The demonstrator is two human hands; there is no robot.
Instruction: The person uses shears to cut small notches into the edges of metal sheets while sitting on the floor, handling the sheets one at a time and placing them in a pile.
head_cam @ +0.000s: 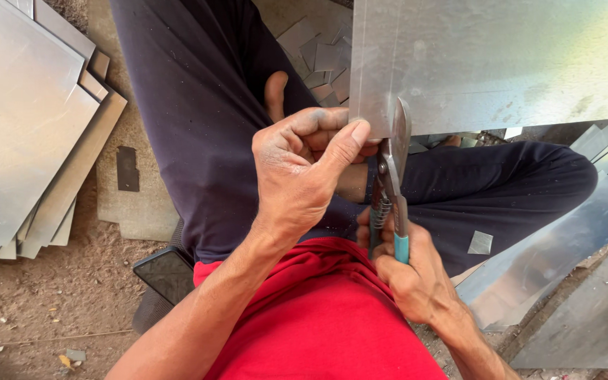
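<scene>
Head view: my left hand (302, 169) is closed in a pinch on the lower corner of the metal sheet (494, 60), thumb pressed to its edge. My right hand (411, 276) is wrapped around the snips (390, 184), gripping their teal handles, blades meeting the sheet's bottom edge just beside the thumb. Stacked sheets (26, 127) lie on the floor (51, 281) to my left; offcuts (321, 53) lie beyond my knee.

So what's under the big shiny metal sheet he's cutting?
Under the metal sheet you can see small cut metal pieces on the ground and dark trousers. The snips bite its edge. Whatever lies farther beneath is covered.
</scene>
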